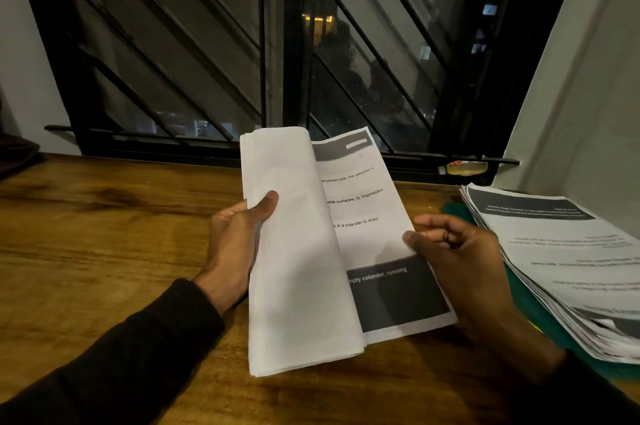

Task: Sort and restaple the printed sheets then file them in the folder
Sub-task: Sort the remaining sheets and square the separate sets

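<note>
Both hands on a bundle of printed sheets, held up over the wooden desk by the window.

The left hand (231, 240) grips the folded-back pages of the bundle of printed sheets (304, 251), thumb on the blank side, fingers behind. The right hand (460, 258) pinches the right edge of the exposed page, the one with text about a colander. Off to the right, a second stack of printed sheets (561, 258) lies on a green folder (530, 314) on the wooden desk (104, 234), close to the right hand.
</note>
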The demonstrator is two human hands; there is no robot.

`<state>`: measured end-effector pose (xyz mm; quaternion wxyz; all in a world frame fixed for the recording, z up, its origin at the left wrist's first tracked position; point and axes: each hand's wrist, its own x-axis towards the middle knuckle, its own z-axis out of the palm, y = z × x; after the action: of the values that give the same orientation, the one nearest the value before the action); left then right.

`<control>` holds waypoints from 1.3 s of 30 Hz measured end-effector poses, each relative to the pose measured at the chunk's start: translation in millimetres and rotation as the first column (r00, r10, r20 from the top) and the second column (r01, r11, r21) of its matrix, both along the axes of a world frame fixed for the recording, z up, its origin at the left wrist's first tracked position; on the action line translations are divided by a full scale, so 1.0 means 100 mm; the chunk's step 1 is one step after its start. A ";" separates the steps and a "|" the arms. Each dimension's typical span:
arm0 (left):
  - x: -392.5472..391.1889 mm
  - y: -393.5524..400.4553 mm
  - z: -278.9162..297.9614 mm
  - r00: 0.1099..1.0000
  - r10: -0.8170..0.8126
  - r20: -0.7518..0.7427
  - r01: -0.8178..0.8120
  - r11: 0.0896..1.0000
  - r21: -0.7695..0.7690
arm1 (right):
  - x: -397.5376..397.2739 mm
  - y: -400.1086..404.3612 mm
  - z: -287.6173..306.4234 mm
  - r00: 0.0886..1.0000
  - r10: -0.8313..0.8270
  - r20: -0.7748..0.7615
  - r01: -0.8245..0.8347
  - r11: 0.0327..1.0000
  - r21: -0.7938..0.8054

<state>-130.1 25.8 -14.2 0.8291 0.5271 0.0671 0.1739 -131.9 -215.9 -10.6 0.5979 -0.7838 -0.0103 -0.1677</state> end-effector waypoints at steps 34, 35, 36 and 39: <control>0.03 0.02 -0.02 1.000 -0.008 -0.006 0.008 1.000 0.021 | -0.47 0.40 0.02 0.764 0.645 0.022 -0.536 0.653 -0.536; 0.02 0.02 -0.01 1.000 -0.014 -0.010 0.014 0.999 0.028 | -0.47 0.42 0.01 0.751 0.661 0.015 -0.540 0.627 -0.562; 0.01 0.02 0.00 1.000 -0.027 -0.016 0.027 0.999 0.035 | -0.47 0.43 0.02 0.745 0.667 0.005 -0.548 0.616 -0.566; -0.03 0.01 0.03 0.996 -0.089 -0.017 0.089 0.995 0.040 | -0.48 0.43 0.05 0.726 0.686 -0.040 -0.621 0.629 -0.468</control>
<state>-133.4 27.1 -11.5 0.8246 0.5477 0.0461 0.1343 -180.1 -172.5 -5.6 0.4168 -0.8279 -0.3751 0.0130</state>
